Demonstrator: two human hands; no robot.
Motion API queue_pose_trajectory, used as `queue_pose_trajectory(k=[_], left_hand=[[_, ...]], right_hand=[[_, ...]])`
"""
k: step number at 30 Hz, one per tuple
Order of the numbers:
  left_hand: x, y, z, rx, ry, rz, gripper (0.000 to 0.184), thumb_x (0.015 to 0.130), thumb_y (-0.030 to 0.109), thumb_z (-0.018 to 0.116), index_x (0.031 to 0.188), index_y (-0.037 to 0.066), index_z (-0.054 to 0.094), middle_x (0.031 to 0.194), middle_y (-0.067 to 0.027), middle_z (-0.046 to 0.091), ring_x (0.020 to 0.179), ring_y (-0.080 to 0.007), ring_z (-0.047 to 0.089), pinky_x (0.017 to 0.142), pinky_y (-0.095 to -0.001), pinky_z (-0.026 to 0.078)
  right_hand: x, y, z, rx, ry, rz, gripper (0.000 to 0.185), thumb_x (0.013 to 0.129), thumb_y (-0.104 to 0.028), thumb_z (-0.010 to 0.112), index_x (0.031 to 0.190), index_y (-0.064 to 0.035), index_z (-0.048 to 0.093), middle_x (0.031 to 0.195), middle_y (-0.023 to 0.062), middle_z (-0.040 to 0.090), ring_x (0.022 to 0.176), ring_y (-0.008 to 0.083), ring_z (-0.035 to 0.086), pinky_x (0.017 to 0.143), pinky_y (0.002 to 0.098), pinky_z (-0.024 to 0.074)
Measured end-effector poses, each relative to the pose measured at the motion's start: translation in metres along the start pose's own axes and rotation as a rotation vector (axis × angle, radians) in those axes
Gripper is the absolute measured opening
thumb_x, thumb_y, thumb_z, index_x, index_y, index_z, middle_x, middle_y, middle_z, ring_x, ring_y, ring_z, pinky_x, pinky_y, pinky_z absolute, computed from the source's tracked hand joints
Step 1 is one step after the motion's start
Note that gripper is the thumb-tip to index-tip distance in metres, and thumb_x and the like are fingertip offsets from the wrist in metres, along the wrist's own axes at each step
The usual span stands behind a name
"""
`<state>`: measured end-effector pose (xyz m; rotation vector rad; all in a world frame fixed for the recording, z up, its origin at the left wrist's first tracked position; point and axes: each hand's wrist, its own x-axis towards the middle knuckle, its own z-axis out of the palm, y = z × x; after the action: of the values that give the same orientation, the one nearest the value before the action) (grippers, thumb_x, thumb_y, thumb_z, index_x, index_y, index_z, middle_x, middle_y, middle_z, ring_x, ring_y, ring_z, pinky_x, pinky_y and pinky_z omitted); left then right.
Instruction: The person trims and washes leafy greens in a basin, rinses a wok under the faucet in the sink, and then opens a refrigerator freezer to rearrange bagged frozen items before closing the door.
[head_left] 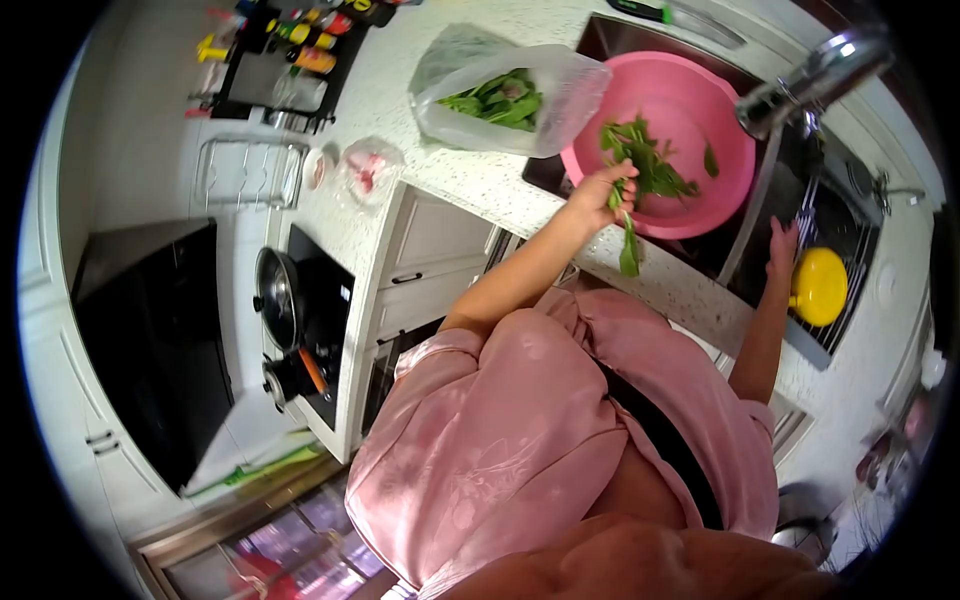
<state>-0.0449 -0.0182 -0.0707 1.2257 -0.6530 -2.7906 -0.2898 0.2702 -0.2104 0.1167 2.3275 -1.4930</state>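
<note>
My left hand (pixel 602 196) is closed around the stems of a bunch of leafy greens (pixel 648 165), over the near-left rim of a pink basin (pixel 712 120). One leafy sprig hangs below the hand, and a loose leaf (pixel 711 159) lies in the basin. My right hand (pixel 782 250) is over the right sink compartment, beside a rounded yellow dish (pixel 820 287) on a dark rack (pixel 856 235). Its fingers look stretched out and apart. A clear plastic bag (pixel 570 85) holding more greens (pixel 508 103) stands open left of the basin.
A chrome faucet (pixel 815 80) reaches over the sink. On the speckled counter (pixel 470 180) sits a small clear bag with pinkish pieces (pixel 368 170). A pan (pixel 277 295) and a pot (pixel 288 380) stand at the stove, left. Bottles (pixel 305 45) fill a rack at upper left.
</note>
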Motion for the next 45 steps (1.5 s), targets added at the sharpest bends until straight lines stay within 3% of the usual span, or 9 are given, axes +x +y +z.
queue_pose_trajectory(k=[10,17,21,22,27,34,39,41,45], left_hand=[[-0.011,-0.001,0.004,-0.025,0.058,0.029,0.019,0.087,0.024,0.058,0.082,0.006,0.056,0.064,-0.0031,0.051,0.055,-0.0127,0.045,0.046,-0.0237,0.036],[-0.005,-0.002,0.006,-0.001,-0.016,-0.004,0.022,0.073,0.01,0.069,0.088,0.014,0.054,0.063,0.0014,0.05,0.053,-0.01,0.047,0.045,-0.023,0.035],[-0.001,-0.003,0.012,0.044,-0.028,-0.046,0.01,0.081,0.017,0.065,0.084,0.012,0.058,0.061,0.0012,0.05,0.053,-0.01,0.046,0.045,-0.0223,0.032],[0.001,-0.006,0.016,0.036,-0.021,-0.057,0.011,0.083,0.021,0.063,0.081,0.011,0.058,0.061,0.0008,0.05,0.053,-0.0105,0.045,0.045,-0.0221,0.032],[0.013,-0.015,0.034,0.147,0.025,-0.079,0.015,0.087,0.023,0.058,0.082,0.009,0.057,0.065,-0.0014,0.051,0.055,-0.0117,0.044,0.045,-0.0218,0.031],[0.016,-0.037,0.076,0.303,-0.094,-0.161,0.016,0.087,0.023,0.059,0.083,0.008,0.056,0.066,-0.0017,0.052,0.057,-0.0122,0.045,0.045,-0.0218,0.031],[0.016,-0.051,0.104,0.433,-0.148,-0.171,0.017,0.085,0.025,0.061,0.084,0.009,0.057,0.065,-0.0015,0.053,0.057,-0.0118,0.048,0.046,-0.0214,0.033],[0.017,-0.051,0.111,0.469,-0.168,-0.152,0.017,0.085,0.026,0.061,0.084,0.009,0.057,0.066,-0.0015,0.053,0.057,-0.0117,0.048,0.046,-0.0215,0.033],[0.025,-0.053,0.118,0.618,-0.165,-0.066,0.018,0.086,0.025,0.061,0.084,0.007,0.057,0.067,-0.0024,0.055,0.056,-0.0108,0.048,0.045,-0.0213,0.034]], right_hand=[[0.081,0.055,0.086,-0.654,-0.137,-0.147,0.04,0.084,-0.023,0.051,0.113,0.0035,0.046,0.115,0.0246,0.049,0.109,0.0341,0.048,0.09,0.04,0.0369],[0.055,0.071,0.062,-0.617,-0.272,-0.304,0.027,0.082,-0.019,0.049,0.096,0.0018,0.058,0.1,0.0252,0.057,0.097,0.0387,0.055,0.08,0.0446,0.042],[-0.015,0.018,0.03,-0.505,-0.276,-0.39,0.026,0.081,-0.016,0.046,0.091,0.001,0.062,0.094,0.0271,0.059,0.092,0.0414,0.057,0.076,0.0467,0.045],[-0.001,0.034,0.034,-0.7,-0.311,-0.261,0.024,0.076,-0.013,0.05,0.091,0.0005,0.063,0.095,0.0273,0.059,0.092,0.0405,0.057,0.077,0.048,0.0445],[-0.034,0.014,0.003,-0.378,-0.084,-0.392,0.018,0.066,-0.009,0.065,0.08,-0.0016,0.055,0.073,0.0121,0.059,0.071,0.0275,0.058,0.064,0.0334,0.0459],[-0.103,-0.09,-0.038,0.076,0.029,-0.438,0.015,0.071,-0.008,0.059,0.084,-0.0029,0.052,0.078,0.0143,0.058,0.073,0.0264,0.059,0.066,0.0352,0.0461],[-0.138,-0.113,-0.021,-0.182,0.329,-1.013,0.01,0.073,-0.001,0.05,0.082,-0.0036,0.055,0.091,0.0114,0.06,0.087,0.0291,0.055,0.079,0.0393,0.0435],[-0.155,-0.105,-0.003,-0.449,0.029,-0.932,0.023,0.072,-0.002,0.05,0.09,-0.0091,0.061,0.111,0.0073,0.058,0.106,0.0278,0.048,0.086,0.0367,0.041],[-0.167,-0.062,0.029,-0.516,-0.231,-0.925,0.021,0.074,-0.007,0.05,0.091,-0.008,0.063,0.117,0.0064,0.055,0.11,0.028,0.046,0.091,0.0344,0.0389]])
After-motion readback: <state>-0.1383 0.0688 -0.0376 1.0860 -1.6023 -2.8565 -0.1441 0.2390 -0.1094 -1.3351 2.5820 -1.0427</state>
